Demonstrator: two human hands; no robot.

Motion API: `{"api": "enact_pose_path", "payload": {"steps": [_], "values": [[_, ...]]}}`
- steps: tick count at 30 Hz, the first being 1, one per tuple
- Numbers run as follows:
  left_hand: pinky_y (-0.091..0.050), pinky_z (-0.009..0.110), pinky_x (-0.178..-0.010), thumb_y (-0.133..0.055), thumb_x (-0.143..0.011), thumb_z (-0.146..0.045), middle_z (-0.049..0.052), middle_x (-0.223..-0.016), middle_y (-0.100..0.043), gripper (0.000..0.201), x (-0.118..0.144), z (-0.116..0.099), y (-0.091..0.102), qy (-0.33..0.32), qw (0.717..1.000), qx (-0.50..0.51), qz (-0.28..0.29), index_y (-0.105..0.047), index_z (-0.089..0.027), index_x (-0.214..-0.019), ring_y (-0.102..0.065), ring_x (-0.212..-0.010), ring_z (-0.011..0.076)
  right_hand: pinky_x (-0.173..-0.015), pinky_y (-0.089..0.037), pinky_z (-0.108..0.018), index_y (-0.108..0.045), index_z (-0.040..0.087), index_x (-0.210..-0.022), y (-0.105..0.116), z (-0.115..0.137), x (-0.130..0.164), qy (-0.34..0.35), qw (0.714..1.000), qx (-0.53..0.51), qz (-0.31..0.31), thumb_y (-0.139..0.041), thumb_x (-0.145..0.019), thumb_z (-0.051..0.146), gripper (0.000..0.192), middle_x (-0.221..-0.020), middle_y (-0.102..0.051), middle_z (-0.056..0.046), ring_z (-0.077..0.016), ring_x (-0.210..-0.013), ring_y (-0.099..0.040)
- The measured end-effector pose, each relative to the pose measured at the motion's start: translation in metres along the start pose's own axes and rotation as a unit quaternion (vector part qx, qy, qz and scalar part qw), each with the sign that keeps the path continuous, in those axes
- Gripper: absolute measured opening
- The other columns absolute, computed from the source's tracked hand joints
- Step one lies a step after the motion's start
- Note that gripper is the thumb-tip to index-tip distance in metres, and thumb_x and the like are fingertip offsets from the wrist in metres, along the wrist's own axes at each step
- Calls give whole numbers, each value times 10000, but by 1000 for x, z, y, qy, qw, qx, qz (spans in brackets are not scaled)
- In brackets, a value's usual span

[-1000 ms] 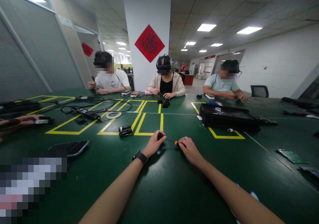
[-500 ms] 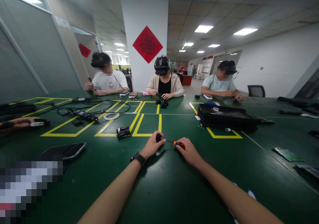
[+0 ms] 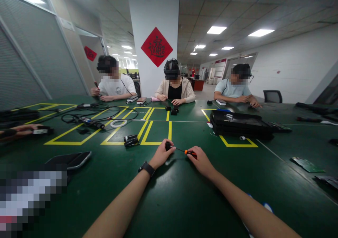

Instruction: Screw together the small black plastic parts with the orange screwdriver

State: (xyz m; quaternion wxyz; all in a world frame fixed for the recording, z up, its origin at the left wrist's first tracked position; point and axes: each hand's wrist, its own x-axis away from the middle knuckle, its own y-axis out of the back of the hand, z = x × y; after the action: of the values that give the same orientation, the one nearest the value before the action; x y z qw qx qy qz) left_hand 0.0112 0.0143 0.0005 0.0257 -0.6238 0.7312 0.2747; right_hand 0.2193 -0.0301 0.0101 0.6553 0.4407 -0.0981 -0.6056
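My left hand (image 3: 161, 154), with a dark watch on its wrist, is closed on a small black part (image 3: 168, 146), mostly covered by the fingers, so its kind cannot be told. In my right hand (image 3: 201, 160) is a screwdriver (image 3: 191, 154) with an orange and black handle. Its thin shaft points left and reaches the black part at my left fingertips; whether the tip sits in it is too small to see. Both hands are just above the green table (image 3: 169, 199). Left of them lie two black cylindrical pieces (image 3: 131, 140).
Black trays (image 3: 240, 123) are stacked at the right, with a green circuit board (image 3: 307, 164) nearer. Tangled cables (image 3: 87, 120) and a white ring (image 3: 118, 124) lie left. A dark flat case (image 3: 69, 159) is near left. Several people sit around; another person's hand (image 3: 27, 129) holds something at far left.
The view has shifted very slightly. My hands, the black part and the screwdriver keep nearly the same positions.
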Motion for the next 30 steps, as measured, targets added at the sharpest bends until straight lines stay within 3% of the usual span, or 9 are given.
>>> {"api": "enact_pose_path", "payload": {"steps": [10, 17, 21, 24, 30], "values": [[-411, 297, -801, -536, -756, -333, 14, -887, -565, 218, 1, -3, 0, -1, 999, 25, 27, -468, -187, -903, -538, -839, 140, -803, -394, -314, -608, 190, -947, 2, 6, 1, -4, 1000, -22, 18, -462, -825, 264, 205, -915, -595, -49, -169, -871, -518], [-413, 300, -790, -541, -750, -340, 9, -869, -567, 219, 0, -3, -1, 2, 999, 26, 25, -470, -191, -893, -539, -816, 141, -797, -404, -317, -592, 197, -912, 1, 9, 3, 9, 999, -28, -24, -520, -771, 207, 158, -908, -573, -40, -170, -865, -513], [-410, 304, -799, -543, -747, -330, 11, -865, -569, 213, 0, -3, -1, 0, 999, 28, 22, -476, -186, -888, -537, -820, 141, -784, -406, -313, -585, 193, -941, 1, 12, 3, 9, 1000, -14, 3, -565, -742, 239, 206, -913, -564, -45, -176, -867, -507], [-409, 305, -800, -536, -753, -325, 14, -869, -568, 210, 0, -2, 0, -1, 999, 28, 23, -474, -184, -896, -536, -825, 142, -793, -393, -317, -607, 186, -904, 1, 11, 2, 4, 1000, 7, 20, -498, -796, 254, 168, -886, -576, -52, -179, -875, -500], [-405, 300, -792, -513, -772, -334, 14, -879, -562, 199, 1, -1, 0, -10, 999, 25, 25, -476, -190, -904, -527, -821, 140, -802, -400, -315, -597, 198, -934, -1, 7, 3, -2, 1000, -27, 1, -509, -786, 236, 176, -909, -589, -37, -167, -867, -520]]}}
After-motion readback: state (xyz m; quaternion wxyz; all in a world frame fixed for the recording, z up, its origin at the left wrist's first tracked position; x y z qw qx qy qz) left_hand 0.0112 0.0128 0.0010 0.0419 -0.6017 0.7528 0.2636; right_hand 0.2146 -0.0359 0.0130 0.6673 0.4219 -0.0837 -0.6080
